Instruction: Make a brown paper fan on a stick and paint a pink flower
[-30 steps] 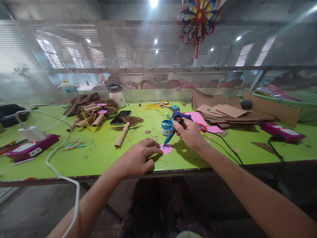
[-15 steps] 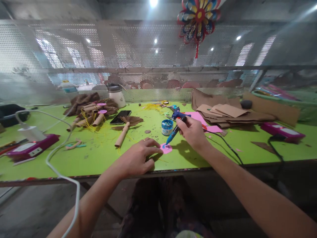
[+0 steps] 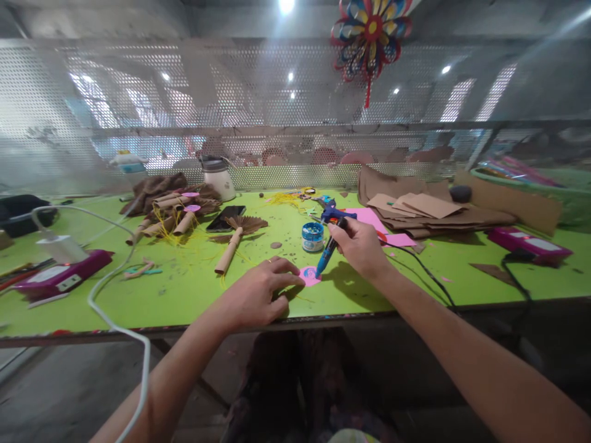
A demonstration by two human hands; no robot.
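My left hand (image 3: 258, 295) lies flat with fingers spread just left of the pink disc (image 3: 308, 276), its fingertips at the disc's edge, I judge to stop it sliding on the green table (image 3: 184, 295). My right hand (image 3: 362, 246), right of the disc, is clenched around the glue gun (image 3: 329, 249). The gun's long axis slants down-left, nozzle on the disc, near the table's front edge.
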